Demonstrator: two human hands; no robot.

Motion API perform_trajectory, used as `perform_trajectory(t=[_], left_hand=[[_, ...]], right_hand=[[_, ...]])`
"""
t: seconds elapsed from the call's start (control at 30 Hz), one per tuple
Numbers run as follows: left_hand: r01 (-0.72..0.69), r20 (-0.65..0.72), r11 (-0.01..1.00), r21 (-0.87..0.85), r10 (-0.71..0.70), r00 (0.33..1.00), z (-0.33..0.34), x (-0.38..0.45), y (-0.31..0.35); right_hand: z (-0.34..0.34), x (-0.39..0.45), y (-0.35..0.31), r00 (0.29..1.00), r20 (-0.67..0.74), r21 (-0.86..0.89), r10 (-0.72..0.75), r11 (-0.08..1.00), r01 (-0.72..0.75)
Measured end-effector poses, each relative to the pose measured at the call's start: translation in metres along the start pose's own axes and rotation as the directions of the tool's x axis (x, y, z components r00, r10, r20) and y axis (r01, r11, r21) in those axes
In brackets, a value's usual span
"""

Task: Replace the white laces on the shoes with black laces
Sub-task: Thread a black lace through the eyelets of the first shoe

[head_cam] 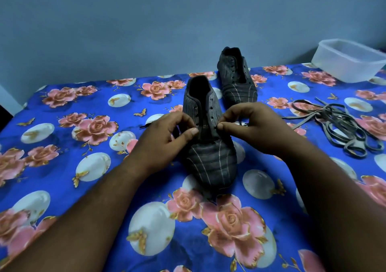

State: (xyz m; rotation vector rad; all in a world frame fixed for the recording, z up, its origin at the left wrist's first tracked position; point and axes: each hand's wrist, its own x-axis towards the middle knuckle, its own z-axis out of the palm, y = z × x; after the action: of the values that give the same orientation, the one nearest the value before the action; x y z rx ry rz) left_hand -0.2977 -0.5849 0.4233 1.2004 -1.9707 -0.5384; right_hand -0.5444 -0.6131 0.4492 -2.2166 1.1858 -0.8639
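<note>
Both hands, left hand (167,134) and right hand (248,125), pinch the half-hidden black lace (144,126) at the near shoe (211,146).

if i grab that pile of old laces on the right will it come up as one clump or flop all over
The old laces are flat, thin strips in loose, overlapping loops, so they will probably droop limply. The loops look tangled, so much of the pile may lift together, with ends trailing over the bedsheet. They are likely very light.

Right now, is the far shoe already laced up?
No, the far shoe shows bare eyelets with no lace through them, while both hands work at the near shoe.
</note>
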Motion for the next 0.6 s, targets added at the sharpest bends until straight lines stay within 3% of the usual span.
perform_trajectory(t=[0.23,0.4,0.6], left_hand=[[0.111,0.126,0.979,-0.172,-0.09,0.988,-0.001,-0.002,-0.012],[0.305,0.213,0.838,-0.451,-0.231,0.949,-0.004,-0.004,-0.01],[0.332,0.212,0.852,-0.405,-0.266,0.94,-0.008,-0.004,-0.009]], right_hand=[[0.007,0.001,0.009,0.993,0.066,0.225,0.102,0.968,-0.114],[0.004,0.002,0.012,0.992,0.083,0.217,0.097,0.97,-0.113],[0.002,0.0,0.011,0.99,0.102,0.235,0.1,0.964,-0.121]])
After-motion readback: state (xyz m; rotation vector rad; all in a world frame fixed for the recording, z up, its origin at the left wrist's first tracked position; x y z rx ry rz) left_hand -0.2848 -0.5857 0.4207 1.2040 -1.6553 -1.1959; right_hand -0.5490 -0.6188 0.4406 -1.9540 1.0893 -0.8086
